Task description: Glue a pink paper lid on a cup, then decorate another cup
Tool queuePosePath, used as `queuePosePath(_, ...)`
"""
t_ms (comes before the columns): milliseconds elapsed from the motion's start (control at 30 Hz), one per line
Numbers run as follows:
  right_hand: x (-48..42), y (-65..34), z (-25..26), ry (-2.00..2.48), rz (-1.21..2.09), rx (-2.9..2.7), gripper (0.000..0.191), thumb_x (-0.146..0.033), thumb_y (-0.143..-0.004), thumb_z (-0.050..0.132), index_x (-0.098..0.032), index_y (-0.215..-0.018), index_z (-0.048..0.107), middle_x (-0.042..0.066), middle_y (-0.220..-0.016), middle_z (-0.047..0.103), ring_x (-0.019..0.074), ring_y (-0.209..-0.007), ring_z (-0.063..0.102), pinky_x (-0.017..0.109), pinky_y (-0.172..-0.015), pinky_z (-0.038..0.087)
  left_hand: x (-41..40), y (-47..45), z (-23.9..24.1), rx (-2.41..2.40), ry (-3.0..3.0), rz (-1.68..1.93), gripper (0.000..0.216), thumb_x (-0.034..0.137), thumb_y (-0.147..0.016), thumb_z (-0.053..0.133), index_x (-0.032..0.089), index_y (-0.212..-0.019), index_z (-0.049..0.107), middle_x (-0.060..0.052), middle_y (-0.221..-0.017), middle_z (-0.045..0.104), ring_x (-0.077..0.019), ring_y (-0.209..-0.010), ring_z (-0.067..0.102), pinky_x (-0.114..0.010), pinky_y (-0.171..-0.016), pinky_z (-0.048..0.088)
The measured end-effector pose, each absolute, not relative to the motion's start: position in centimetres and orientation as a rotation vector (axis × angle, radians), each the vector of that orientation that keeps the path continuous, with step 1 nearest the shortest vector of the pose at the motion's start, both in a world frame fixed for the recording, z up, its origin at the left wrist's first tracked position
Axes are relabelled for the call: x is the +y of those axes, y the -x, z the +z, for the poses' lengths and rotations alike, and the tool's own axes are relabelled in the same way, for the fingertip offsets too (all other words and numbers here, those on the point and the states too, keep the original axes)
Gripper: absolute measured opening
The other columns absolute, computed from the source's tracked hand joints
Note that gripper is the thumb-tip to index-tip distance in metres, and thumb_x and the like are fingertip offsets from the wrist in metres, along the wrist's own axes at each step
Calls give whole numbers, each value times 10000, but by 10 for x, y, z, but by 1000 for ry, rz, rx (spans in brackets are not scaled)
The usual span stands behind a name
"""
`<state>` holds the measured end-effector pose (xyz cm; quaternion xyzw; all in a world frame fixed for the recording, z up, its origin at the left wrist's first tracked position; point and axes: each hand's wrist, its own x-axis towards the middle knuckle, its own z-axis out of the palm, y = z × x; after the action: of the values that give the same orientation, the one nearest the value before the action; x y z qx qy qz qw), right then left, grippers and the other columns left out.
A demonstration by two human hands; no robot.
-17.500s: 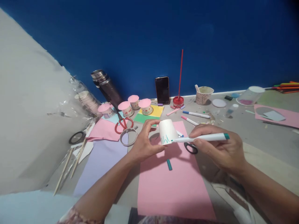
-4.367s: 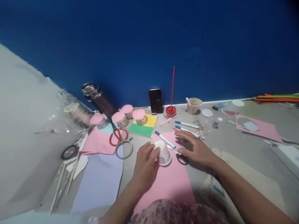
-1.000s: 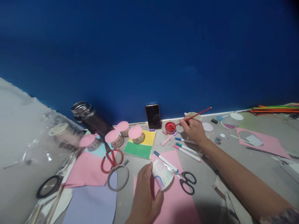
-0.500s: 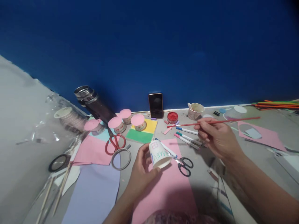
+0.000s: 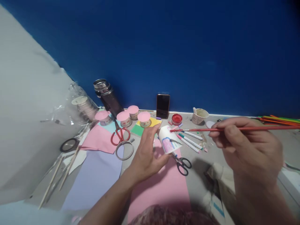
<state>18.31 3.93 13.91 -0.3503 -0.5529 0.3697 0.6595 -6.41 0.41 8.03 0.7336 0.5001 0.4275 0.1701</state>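
My left hand (image 5: 148, 153) holds a white paper cup (image 5: 169, 140) tilted above the pink sheet, its fingers behind the cup and the thumb along its lower edge. Blue and pink drawing shows on the cup's side. In my right hand (image 5: 246, 150) a thin red paintbrush (image 5: 211, 129) is pinched, pointing left. Its red-tipped bristles meet the cup's side near the upper edge, or hover just in front of it. Beyond the cup sits a small open pot of red paint (image 5: 177, 119). Black-handled scissors (image 5: 183, 165) lie just below the cup.
Several pink-topped paper cups (image 5: 124, 118), red-handled scissors (image 5: 120, 136) and a tape roll (image 5: 124, 150) lie left. A dark flask (image 5: 109, 100) and a phone (image 5: 162, 106) stand by the blue wall. Markers (image 5: 191, 143) and a paper cup with a stick (image 5: 200, 116) are right of centre.
My right hand has brought the brush closer, so its tip is now at the cup. My left hand has raised and turned the cup, showing a different drawn side. The view has shifted.
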Motion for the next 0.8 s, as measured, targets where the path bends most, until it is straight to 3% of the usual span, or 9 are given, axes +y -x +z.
queuePosePath(233, 35, -196, 144, 655, 695, -1247, 132, -208, -978, 704, -188, -881, 791, 47, -781, 724, 147, -590, 671, 267, -410, 460, 13, 60, 113, 1290, -2280, 1133, 790, 145, -833, 709, 270, -1541, 381, -137, -1412, 521, -308, -1332, 531, -503, -1113, 503)
queuePosePath(800, 38, -192, 132, 714, 773, -1240, 142, -250, -962, 714, -183, -858, 784, 57, -771, 698, 166, -607, 683, 254, -401, 457, 14, 56, 98, 1206, -1963, 1176, 716, 148, -775, 741, 283, -1438, 506, -102, -1412, 566, -300, -1345, 554, -477, -1117, 508)
